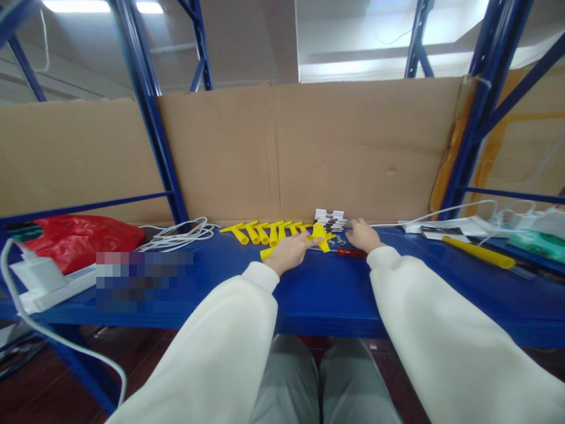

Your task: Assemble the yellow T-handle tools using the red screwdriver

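Note:
My left hand (289,253) is closed around a yellow T-shaped plastic handle (324,238). The tube end of that handle sticks out left of my palm, and its wider head shows past my fingertips. Over on the right, my right hand (364,235) has its fingers slightly bent and apart, beside a stack of flat white pieces (330,219) with dark marks. I see nothing in its fingers. Small metal screws (339,240) lie between the hands. A screwdriver with a red handle (351,252) rests just below them. Several similar yellow T-shaped handles (273,232) lie in a row behind my left hand.
Cardboard (273,153) stands along the back of the blue bench (326,294). To the left are a red bag (83,238), coiled white cable (185,234) and a power strip (62,291). At right lies a yellow tapered tube (479,252). Blue posts rise on both sides.

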Motion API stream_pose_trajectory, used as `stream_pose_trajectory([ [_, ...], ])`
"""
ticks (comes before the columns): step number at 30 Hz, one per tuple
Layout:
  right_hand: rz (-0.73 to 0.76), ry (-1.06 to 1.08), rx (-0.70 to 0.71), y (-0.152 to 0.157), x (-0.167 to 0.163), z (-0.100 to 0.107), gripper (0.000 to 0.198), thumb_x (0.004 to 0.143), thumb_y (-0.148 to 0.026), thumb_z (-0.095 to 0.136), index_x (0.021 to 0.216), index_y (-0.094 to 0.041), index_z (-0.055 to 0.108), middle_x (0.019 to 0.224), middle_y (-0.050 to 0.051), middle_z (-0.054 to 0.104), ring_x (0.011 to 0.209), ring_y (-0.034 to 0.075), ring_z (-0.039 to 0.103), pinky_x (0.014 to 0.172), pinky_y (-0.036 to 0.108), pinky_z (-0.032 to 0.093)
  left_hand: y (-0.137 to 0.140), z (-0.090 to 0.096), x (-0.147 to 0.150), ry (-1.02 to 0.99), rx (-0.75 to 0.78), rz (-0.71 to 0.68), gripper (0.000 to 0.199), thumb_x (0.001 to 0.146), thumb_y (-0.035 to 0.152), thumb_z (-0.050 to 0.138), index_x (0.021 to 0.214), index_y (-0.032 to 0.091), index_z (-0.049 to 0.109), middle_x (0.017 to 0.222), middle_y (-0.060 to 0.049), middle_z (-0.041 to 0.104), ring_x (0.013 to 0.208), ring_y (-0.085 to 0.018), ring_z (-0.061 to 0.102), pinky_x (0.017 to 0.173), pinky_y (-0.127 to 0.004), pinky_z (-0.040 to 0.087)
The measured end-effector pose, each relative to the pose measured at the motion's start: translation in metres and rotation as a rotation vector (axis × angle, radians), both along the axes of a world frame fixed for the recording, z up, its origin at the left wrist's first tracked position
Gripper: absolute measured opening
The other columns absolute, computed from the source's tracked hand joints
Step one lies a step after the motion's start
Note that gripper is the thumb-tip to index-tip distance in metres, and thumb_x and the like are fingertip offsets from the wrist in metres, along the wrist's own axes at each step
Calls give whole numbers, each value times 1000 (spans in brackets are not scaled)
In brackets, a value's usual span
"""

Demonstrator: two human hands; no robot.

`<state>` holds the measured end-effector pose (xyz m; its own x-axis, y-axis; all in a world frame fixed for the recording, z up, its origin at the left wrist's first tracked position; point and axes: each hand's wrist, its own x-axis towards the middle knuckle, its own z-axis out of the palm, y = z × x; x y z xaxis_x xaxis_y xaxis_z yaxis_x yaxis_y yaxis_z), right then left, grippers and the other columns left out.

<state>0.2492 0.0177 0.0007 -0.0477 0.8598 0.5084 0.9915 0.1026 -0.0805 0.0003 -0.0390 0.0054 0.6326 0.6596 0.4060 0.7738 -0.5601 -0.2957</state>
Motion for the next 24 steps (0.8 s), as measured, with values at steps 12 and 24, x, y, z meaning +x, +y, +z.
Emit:
stream_pose_trajectory([
  [12,492,-211,212,-13,-39,-3,48,92,-12,39,137,-19,56,139,14,59,127,27,51,100,45,39,2,-5,2,45,44,-6,61,94,9,36,150,32,39,139,-12,53,116,-24,61,94,-36,51],
  [24,520,-209,222,-17,-33,7,38,94,-11,41,116,-19,71,119,13,71,114,23,60,99,40,30,-3,-1,3,51,22,-22,63,95,9,34,154,32,32,135,-13,55,117,-25,61,89,-35,53],
])
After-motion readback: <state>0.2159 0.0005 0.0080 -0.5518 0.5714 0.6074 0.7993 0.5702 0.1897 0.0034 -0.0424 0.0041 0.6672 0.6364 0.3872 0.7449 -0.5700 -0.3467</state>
